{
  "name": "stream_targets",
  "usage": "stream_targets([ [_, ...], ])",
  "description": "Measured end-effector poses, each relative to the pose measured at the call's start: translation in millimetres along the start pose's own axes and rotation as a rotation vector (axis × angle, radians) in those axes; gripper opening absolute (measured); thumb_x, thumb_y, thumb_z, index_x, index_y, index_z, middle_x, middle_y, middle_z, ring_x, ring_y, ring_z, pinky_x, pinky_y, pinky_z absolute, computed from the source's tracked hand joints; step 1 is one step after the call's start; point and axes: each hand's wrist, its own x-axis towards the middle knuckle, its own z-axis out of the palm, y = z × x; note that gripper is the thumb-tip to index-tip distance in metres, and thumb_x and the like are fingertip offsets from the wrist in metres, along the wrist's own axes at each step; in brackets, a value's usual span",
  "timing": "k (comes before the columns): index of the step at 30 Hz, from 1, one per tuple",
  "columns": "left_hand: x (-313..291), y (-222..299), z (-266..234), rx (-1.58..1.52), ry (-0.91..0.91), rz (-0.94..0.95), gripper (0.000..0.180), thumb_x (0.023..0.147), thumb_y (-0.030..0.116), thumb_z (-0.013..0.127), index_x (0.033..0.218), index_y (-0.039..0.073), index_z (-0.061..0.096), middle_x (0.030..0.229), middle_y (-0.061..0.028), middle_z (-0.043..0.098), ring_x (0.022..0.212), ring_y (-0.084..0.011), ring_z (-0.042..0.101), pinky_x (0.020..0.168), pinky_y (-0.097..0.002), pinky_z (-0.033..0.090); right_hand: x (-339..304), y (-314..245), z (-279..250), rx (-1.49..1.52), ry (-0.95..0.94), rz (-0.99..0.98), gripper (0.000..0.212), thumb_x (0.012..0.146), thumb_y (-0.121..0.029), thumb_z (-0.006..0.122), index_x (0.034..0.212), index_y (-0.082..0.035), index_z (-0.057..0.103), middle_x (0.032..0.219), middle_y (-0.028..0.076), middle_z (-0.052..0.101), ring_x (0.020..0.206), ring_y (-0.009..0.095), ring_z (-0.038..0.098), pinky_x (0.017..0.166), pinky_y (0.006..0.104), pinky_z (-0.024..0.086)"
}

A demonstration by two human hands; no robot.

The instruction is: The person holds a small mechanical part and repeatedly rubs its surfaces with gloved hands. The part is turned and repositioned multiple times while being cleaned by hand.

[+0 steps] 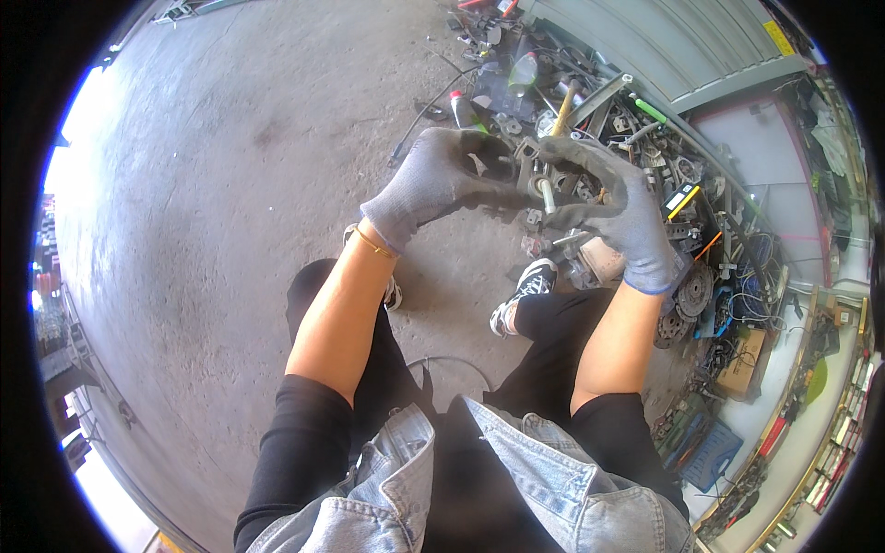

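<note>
Both my hands wear grey gloves with darker palms and fingers, and they meet in front of me above the floor. Between them is a small metal part [546, 192] with a pale, bolt-like shaft pointing down toward me. My left hand [452, 177] grips its left side, thumb and fingers curled in. On the other side my right hand [608, 198] has its fingers bent around the part, the shaft showing between thumb and fingers. The gloves cover much of the part, so its exact kind cannot be made out.
A heap of metal parts lies beyond and right of my hands, with a wooden handle [564, 109], a green-tinted bottle [523, 74] and round discs [693, 293]. Farther right are a cardboard box [742, 364], a blue case [714, 453] and shelving. Concrete floor [212, 230] stretches left.
</note>
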Motion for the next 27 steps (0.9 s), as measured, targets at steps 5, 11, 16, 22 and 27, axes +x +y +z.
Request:
stream_targets([
  [5,0,2,14,-0.127,0.017,0.004,0.051,0.073,0.033,0.095,0.104,-0.001,0.076,0.089,-0.0031,0.074,0.075,-0.0079,0.066,0.070,-0.0264,0.055,5,4,21,0.122,0.050,0.098,0.062,0.075,0.001,0.085,0.134,0.002,0.065,0.121,0.008,0.071,0.111,0.012,0.064,0.096,0.0282,0.052],
  [11,1,1,17,-0.051,0.017,0.041,0.047,0.074,0.031,0.094,0.101,-0.003,0.076,0.092,-0.0057,0.077,0.080,-0.0077,0.068,0.074,-0.0275,0.057,12,14,33,0.052,0.247,0.115,0.050,0.086,0.007,0.074,0.135,0.004,0.064,0.099,0.006,0.074,0.091,0.008,0.065,0.083,0.0238,0.054],
  [16,2,-6,21,-0.002,0.040,0.142,0.040,0.080,0.007,0.088,0.114,-0.006,0.071,0.098,-0.0076,0.076,0.085,-0.0096,0.070,0.078,-0.0277,0.061,20,29,38,0.072,0.385,0.101,0.036,0.092,0.001,0.066,0.128,0.003,0.067,0.099,0.006,0.077,0.083,0.008,0.065,0.077,0.0248,0.054],
  [22,3,-8,18,-0.081,0.096,0.108,0.044,0.073,0.024,0.094,0.105,-0.002,0.076,0.091,-0.0054,0.077,0.080,-0.0080,0.068,0.076,-0.0272,0.057,14,32,28,0.322,0.364,0.178,0.037,0.094,0.009,0.058,0.132,0.012,0.061,0.104,0.011,0.075,0.093,0.012,0.069,0.084,0.0240,0.056],
  [27,5,-10,7,-0.159,0.178,0.046,0.047,0.073,0.025,0.094,0.108,-0.001,0.076,0.085,-0.0043,0.075,0.074,-0.0080,0.067,0.069,-0.0267,0.056,9,20,27,-0.031,0.274,-0.024,0.033,0.096,0.007,0.059,0.128,0.008,0.065,0.116,0.013,0.073,0.101,0.016,0.069,0.092,0.0284,0.055],
])
